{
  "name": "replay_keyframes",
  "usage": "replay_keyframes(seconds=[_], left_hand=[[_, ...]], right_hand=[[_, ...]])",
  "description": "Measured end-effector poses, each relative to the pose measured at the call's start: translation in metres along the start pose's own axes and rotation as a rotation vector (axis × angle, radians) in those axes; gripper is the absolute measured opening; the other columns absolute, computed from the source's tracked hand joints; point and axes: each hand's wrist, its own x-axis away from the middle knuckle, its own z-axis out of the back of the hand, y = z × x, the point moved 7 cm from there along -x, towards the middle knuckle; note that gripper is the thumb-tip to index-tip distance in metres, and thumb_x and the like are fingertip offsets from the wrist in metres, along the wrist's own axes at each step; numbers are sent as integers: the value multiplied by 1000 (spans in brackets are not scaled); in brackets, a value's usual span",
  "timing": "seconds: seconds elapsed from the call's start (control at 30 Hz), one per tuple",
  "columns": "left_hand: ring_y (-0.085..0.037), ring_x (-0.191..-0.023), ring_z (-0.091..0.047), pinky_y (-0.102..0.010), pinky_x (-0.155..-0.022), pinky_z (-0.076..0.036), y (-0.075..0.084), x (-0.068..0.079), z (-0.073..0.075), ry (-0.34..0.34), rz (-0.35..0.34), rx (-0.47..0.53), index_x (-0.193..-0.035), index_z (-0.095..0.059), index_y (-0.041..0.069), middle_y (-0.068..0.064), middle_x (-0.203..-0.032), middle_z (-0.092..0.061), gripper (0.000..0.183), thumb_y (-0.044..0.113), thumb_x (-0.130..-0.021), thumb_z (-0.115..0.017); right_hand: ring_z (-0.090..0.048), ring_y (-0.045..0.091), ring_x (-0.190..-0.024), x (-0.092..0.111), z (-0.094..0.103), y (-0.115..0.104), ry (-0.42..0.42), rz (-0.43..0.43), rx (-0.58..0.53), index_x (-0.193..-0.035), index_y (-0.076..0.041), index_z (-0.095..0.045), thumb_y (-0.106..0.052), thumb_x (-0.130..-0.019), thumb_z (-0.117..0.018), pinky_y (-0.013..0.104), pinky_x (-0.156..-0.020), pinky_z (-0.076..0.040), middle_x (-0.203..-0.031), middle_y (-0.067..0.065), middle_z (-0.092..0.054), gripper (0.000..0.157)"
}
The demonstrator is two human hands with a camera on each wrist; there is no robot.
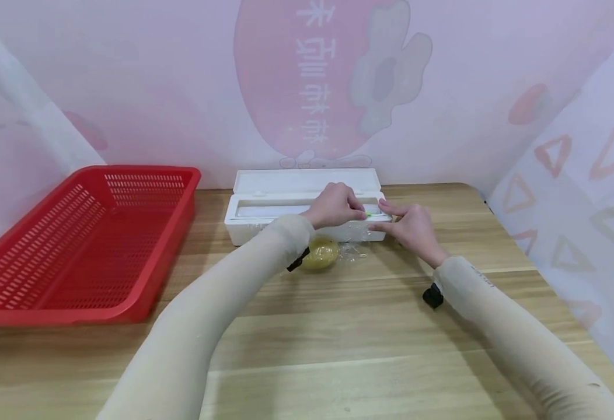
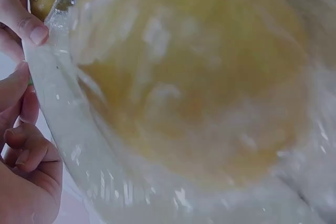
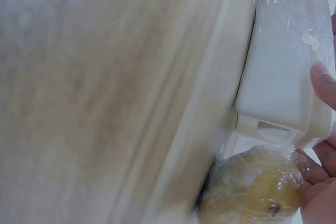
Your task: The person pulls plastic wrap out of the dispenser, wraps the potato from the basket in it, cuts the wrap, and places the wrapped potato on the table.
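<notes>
A white cling film dispenser (image 1: 307, 204) stands at the back of the table with its lid up. My left hand (image 1: 335, 205) pinches a small bright green piece (image 1: 368, 213), apparently the slide cutter, near the dispenser's right end. My right hand (image 1: 414, 230) grips that end between thumb and fingers. A round yellow fruit (image 1: 320, 254) under clear cling film (image 1: 351, 251) lies before the dispenser, partly behind my left wrist; it fills much of the left wrist view. Another film-wrapped yellow fruit (image 3: 252, 187) shows beyond the dispenser's end in the right wrist view.
A red perforated plastic basket (image 1: 146, 297) stands at the left of the wooden table (image 1: 338, 350). Behind the dispenser rises a pink printed wall (image 1: 181, 87), and another printed panel (image 1: 575, 204) bounds the right side.
</notes>
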Motion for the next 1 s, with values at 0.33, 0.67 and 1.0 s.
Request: replay_keyframes(seconds=[0.33, 0.67, 1.0], left_hand=[[-12, -81, -60, -27, -75, -46, -9, 10, 6, 10, -5, 5, -86, -81, 14, 4, -86, -69, 10, 24, -85, -80], [-12, -81, -61, -28, -76, -48, -9, 18, 14, -3, -34, 20, -86, -81, 13, 4, -85, -69, 8, 21, -85, -79], [-14, -78, -60, -30, -74, -47, -13, 23, 17, 10, -62, 1, -84, -81, 11, 3, -81, -68, 9, 20, -86, -78]], right_hand=[[-25, 9, -38, 1, 0, 2, -12, 6, 39, -117, -6, -70, -31, -70, -90, 25, -35, -27, -123, 5, -63, 57], [-21, 6, -38, 2, 0, -7, -8, 34, 49, -116, -5, -70, -32, -69, -90, 24, -35, -26, -122, 8, -63, 57], [-18, 8, -43, 0, -4, -9, -35, 6, 83, -118, -5, -69, -32, -71, -90, 24, -36, -21, -123, 9, -61, 59]])
